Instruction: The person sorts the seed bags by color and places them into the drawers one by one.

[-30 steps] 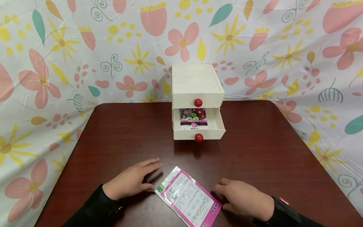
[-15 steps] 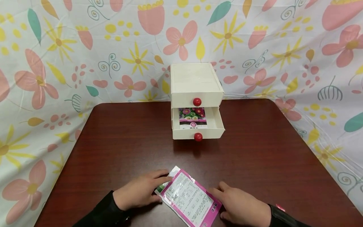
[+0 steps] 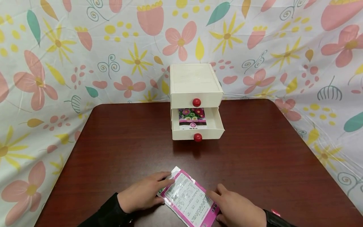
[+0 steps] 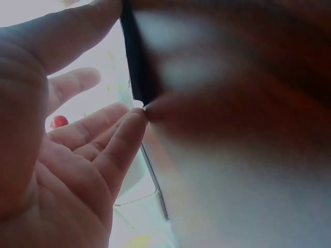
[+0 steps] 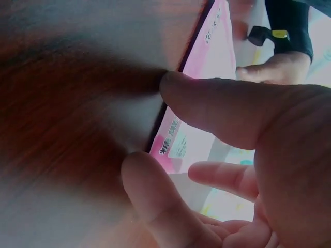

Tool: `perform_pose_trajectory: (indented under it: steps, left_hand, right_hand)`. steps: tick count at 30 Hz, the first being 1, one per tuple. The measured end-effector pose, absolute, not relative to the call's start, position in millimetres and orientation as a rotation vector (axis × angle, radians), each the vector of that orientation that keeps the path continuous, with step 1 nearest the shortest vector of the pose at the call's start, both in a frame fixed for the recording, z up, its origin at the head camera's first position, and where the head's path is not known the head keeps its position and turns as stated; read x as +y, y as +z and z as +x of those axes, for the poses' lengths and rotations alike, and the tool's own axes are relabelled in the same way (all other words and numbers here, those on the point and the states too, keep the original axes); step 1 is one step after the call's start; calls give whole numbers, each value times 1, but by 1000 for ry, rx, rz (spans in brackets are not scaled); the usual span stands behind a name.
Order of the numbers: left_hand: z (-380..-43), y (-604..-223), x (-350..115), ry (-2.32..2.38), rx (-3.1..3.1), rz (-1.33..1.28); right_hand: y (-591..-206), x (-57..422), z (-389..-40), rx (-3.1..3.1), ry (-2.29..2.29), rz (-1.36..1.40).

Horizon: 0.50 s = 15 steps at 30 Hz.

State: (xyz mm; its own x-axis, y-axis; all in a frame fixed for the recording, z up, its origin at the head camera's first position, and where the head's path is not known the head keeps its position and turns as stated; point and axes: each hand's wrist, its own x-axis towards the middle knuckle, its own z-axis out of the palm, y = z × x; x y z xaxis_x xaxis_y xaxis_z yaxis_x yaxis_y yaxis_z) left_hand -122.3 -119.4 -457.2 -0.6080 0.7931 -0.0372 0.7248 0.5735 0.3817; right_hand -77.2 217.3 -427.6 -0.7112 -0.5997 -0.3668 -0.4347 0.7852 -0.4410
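A flat pink packet (image 3: 189,198) with a white panel of small print lies slanted on the table, near the front. My left hand (image 3: 145,193) reaches over its upper left corner, fingers stretched onto the packet and thumb at the side edge, covering most of a green patch. On the opposite side my right hand (image 3: 236,204) has its index finger at the packet's right edge and its thumb by the lower right corner. In the right wrist view, the thumb and a finger stand apart along the edge of the packet (image 5: 178,139).
Farther back stands a cream two-drawer box (image 3: 195,78) with red knobs. Its lower drawer (image 3: 214,118) is pulled out and holds a flower-picture packet (image 3: 193,119). Behind the brown table (image 3: 127,142) hangs a flower-patterned cloth (image 3: 107,47).
My left hand has moved right, from beside the packet onto its upper left corner. The right hand has shifted slightly left against the packet's edge. The drawer box looks the same.
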Motion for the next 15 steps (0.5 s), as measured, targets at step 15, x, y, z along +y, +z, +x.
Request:
perform_pose_trajectory:
  steps: [15]
  left_hand:
    - [-123,-459,-114,524,2612,1444]
  right_hand:
    - [-432,208,-79,2468,-496,-801]
